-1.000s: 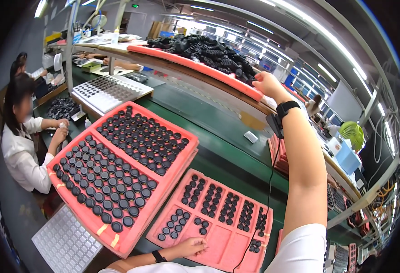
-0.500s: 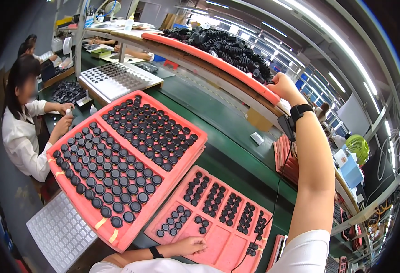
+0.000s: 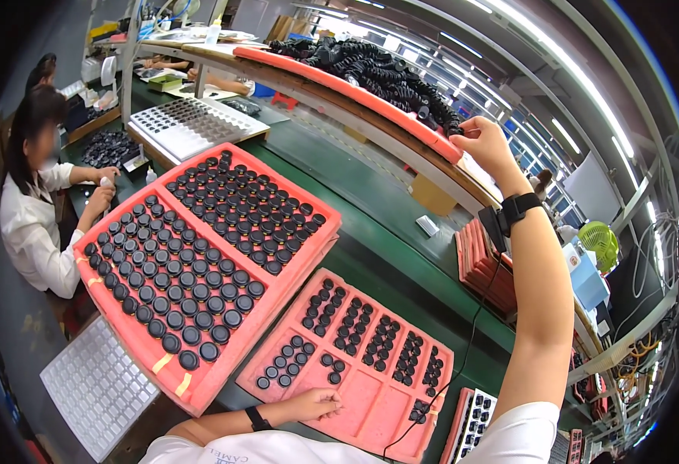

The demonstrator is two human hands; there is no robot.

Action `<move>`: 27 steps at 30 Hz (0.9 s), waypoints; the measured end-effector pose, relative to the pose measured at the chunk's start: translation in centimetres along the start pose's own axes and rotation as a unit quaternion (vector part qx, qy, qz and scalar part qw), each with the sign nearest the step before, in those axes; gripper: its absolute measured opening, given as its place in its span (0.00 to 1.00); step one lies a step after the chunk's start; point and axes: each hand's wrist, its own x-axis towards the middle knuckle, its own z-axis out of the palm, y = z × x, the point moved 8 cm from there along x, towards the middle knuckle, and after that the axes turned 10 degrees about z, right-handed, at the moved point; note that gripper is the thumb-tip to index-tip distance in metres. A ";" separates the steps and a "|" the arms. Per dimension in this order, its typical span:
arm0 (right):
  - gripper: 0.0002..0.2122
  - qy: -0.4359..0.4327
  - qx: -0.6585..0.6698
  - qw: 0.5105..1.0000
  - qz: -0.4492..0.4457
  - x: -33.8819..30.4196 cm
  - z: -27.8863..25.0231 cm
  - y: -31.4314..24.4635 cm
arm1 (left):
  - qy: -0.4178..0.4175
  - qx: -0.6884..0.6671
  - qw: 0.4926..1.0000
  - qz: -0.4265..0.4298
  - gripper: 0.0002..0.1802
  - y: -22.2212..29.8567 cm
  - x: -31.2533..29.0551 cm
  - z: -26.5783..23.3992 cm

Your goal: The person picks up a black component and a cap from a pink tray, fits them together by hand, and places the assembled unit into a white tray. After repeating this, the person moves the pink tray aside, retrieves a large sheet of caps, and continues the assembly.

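Observation:
My right hand (image 3: pixel 482 144) is raised to the far shelf, its thumb and fingers pinched on a black ribbed part (image 3: pixel 455 130) at the end of a heap of black ribbed parts (image 3: pixel 370 71). That heap lies on a pink tray (image 3: pixel 339 83) along the shelf. Low in the picture, my left hand (image 3: pixel 318 404) rests with curled fingers over the smaller pink compartment tray (image 3: pixel 362 406). Whatever those fingers hold, if anything, is hidden. Rows of small black round caps (image 3: pixel 347 329) fill several of this tray's compartments; others show bare pink.
At left a larger pink tray (image 3: pixel 266 352) is packed with black round pieces. A white plastic tray (image 3: pixel 96 394) lies below it. A co-worker (image 3: pixel 34 201) sits at far left. Stacked pink trays (image 3: pixel 482 263) stand on the green bench (image 3: pixel 370 247). A thin black cable hangs near my right arm.
My right hand stays at the shelf; its fingertips now show pinched at a ribbed part. My left hand stays over the tray. The whole view has shifted slightly.

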 end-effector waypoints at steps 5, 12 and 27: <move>0.15 -0.033 0.039 0.997 0.053 -0.3 0.4 -0.6 | 0.007 -0.013 1.000 0.010 0.07 -0.2 -0.2 0.3; 0.14 -0.019 0.078 0.992 0.095 -0.7 -0.2 -0.6 | 0.003 0.012 1.000 0.008 0.08 -0.2 -0.3 -0.1; 0.12 -0.001 0.144 0.989 -0.021 -6.2 -1.2 -5.5 | 0.002 0.012 1.000 0.010 0.08 0.0 -1.0 0.2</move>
